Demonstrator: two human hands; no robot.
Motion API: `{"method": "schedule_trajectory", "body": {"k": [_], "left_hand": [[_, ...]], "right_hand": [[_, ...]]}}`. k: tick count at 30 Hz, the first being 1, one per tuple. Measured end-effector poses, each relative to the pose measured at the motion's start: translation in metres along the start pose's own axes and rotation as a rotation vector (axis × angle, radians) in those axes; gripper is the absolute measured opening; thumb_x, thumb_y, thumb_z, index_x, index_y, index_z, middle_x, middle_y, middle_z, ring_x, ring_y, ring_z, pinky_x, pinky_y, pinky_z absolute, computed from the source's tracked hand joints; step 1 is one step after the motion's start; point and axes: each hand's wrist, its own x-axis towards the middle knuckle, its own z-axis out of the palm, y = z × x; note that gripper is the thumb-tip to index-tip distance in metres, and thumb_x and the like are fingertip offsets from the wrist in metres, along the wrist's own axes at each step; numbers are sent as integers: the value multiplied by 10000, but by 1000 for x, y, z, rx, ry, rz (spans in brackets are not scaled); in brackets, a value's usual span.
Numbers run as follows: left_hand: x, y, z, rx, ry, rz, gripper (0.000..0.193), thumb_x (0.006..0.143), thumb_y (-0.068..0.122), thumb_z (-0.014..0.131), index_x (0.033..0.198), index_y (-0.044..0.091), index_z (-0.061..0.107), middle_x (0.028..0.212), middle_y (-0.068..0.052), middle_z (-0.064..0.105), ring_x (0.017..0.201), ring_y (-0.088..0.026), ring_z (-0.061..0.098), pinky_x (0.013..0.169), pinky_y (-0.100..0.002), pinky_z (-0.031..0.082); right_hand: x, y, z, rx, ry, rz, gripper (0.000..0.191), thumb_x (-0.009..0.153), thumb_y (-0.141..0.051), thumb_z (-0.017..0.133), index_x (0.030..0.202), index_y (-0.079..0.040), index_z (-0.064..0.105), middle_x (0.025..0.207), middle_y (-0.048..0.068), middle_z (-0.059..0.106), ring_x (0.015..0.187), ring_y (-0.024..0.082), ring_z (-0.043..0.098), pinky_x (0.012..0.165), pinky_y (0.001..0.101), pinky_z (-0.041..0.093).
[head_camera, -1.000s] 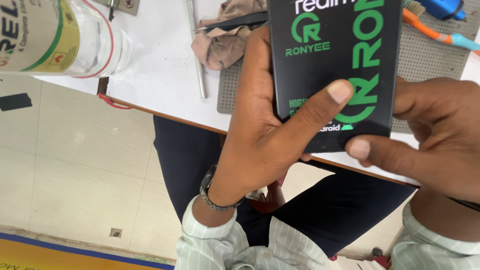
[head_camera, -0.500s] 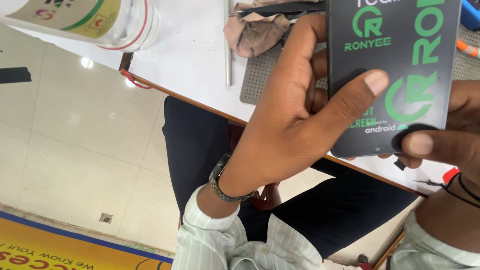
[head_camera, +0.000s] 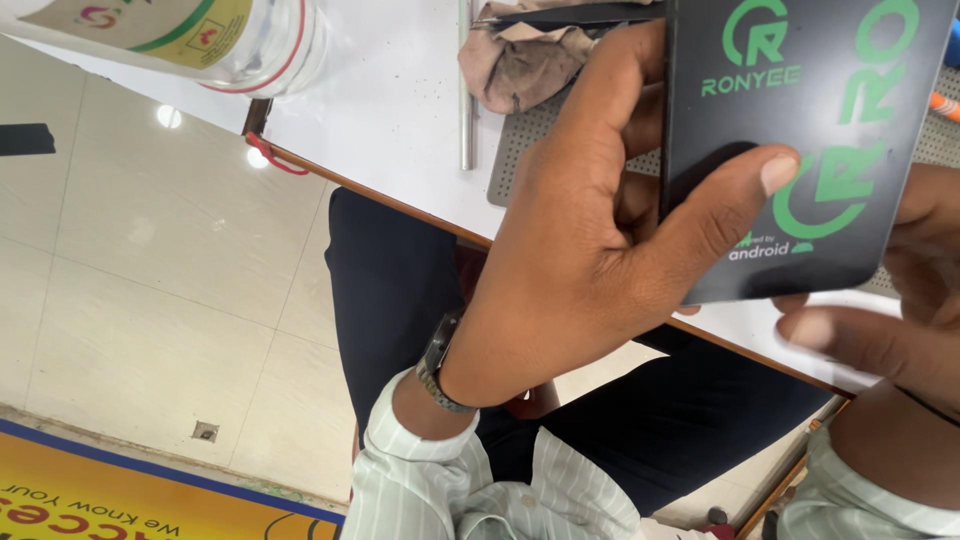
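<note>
Head view: left hand clamps black phone above the white table's near edge, right hand steadying its lower right corner (screen lit with a startup logo), so handling looks underway, unfinished.

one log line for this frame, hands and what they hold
left hand: grips black flat rectangular device with green logos, thumb on face | right hand: at its lower right edge | below: white table

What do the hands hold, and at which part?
The left hand grips the black phone at its left edge, thumb on the screen; the right hand supports its lower right corner.
</note>
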Motion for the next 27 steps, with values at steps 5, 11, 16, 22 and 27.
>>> {"method": "schedule_trajectory", "body": {"k": [5,11,16,22,27], "left_hand": [[-2,-6,5,67,58,71,472,1147,247,661,1439,-22,404,1164,-160,693,956,-92,714,716,-197,649],[2,-6,7,36,95,32,499,1086,221,662,1436,-34,414,1109,-174,741,836,-109,767,611,-201,590],[9,-2,6,94,91,12,543,1088,233,714,1463,-31,422,1068,-144,781,774,-79,783,584,-195,569],[13,2,-4,151,-12,5,735,1015,205,789,1566,-9,353,1089,-105,780,662,-33,695,535,-147,509],[16,0,-13,69,-45,-50,788,1009,145,808,1599,-9,310,1121,-106,760,734,-17,695,568,-157,517]], "right_hand": [[27,-49,32,1,90,-107,556,736,-21,776,1242,-22,546,1160,145,703,1134,217,715,1025,400,604],[40,-76,50,105,170,-133,457,798,14,756,1218,-11,578,1143,140,713,1130,213,724,1022,379,632],[39,-74,53,169,254,-117,363,821,-2,745,1161,-3,621,1099,133,723,1077,196,731,973,339,629],[37,-64,50,151,326,-112,292,873,-35,773,1132,6,645,1001,119,737,921,168,738,839,280,615],[37,-57,47,111,308,-194,335,910,-98,768,1181,19,610,1078,123,713,984,148,713,869,266,600]]}}
